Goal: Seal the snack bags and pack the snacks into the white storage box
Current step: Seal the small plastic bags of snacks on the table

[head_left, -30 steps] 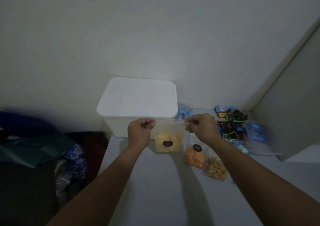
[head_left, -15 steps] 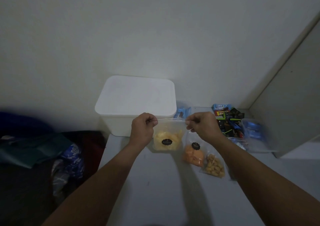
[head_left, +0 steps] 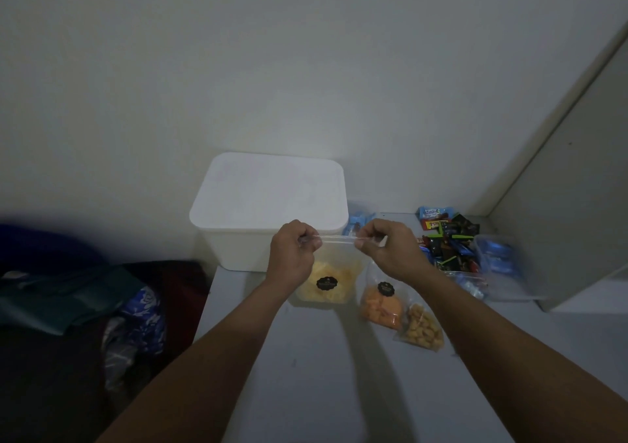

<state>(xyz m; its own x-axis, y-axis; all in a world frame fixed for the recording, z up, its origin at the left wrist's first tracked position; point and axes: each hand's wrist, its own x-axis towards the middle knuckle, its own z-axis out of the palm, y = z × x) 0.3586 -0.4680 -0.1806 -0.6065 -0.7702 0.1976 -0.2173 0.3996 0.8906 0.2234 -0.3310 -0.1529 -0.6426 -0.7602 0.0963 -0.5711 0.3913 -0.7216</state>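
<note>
Fingers of both hands are pinched on the top strip of the yellow bag (head_left: 328, 281): left hand (head_left: 294, 254) at the strip's left end, right hand (head_left: 385, 250) at its right. Since a second ago the hands have drawn closer together along the strip, the right moving leftward. Judgement: the seal is being pressed shut and is partly done; no bag is packed yet.

Left of the table (head_left: 339, 391) lies crumpled dark cloth (head_left: 85, 300). The box (head_left: 268, 204) stands at the far edge, white, smooth, round-cornered, lid on. The yellow bag stands upright just in front of it, clear thin film, pale chips inside, round black label. Right of it lie the orange bag (head_left: 380, 306) and the nut bag (head_left: 423, 329), touching. Far right, glossy wrapped sweets (head_left: 448, 242) are heaped beside a clear tub (head_left: 499, 266).
</note>
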